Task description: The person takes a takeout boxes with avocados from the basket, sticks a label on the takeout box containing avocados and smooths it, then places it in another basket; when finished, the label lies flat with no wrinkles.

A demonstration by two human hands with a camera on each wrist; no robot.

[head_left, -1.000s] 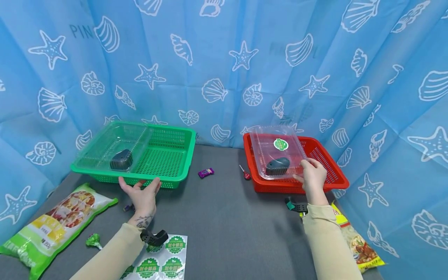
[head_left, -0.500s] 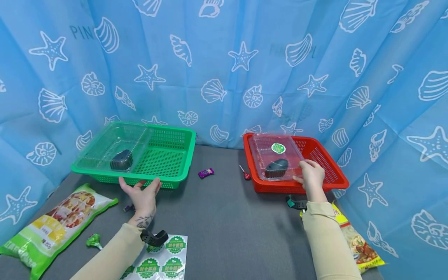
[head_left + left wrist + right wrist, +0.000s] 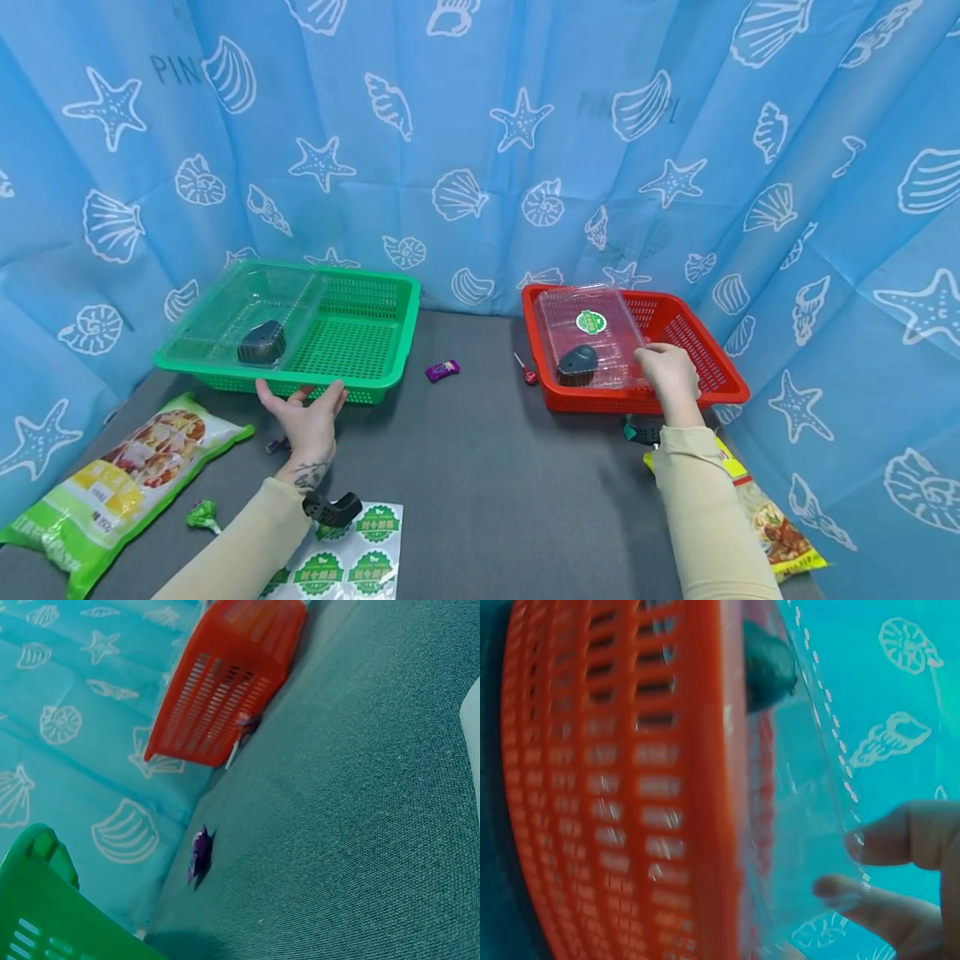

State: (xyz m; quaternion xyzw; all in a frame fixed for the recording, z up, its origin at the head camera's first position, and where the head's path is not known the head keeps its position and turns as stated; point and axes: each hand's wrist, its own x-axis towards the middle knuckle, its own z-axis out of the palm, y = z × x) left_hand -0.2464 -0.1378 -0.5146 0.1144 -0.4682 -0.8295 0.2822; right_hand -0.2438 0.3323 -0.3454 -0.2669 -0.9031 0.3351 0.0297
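Note:
My right hand (image 3: 671, 375) pinches the right edge of a clear plastic box (image 3: 611, 325) inside the red basket (image 3: 708, 350). The box has a round green-and-white sticker (image 3: 591, 322) on top and a dark, rounded object with ridged sides (image 3: 577, 365) inside. In the right wrist view, fingertips (image 3: 855, 847) meet the clear rim. At the front of the green basket (image 3: 360, 342), my left hand (image 3: 307, 421) rests with thumb and fingers spread; some fingertips are hidden. Another clear box (image 3: 247, 308) with a similar dark object (image 3: 261, 342) fills that basket's left half.
Between the baskets lie a purple-wrapped candy (image 3: 442, 371) and a red lollipop (image 3: 529, 377). At left are a large food bag (image 3: 135, 483) and a green lollipop (image 3: 201, 514). A sticker sheet (image 3: 367, 550) lies near my left forearm, a yellow food bag (image 3: 776, 533) beside the right.
The clear box has come down into the red basket and slid left, its dark object shifting left too. My right hand moved slightly down with it. The left hand stays put.

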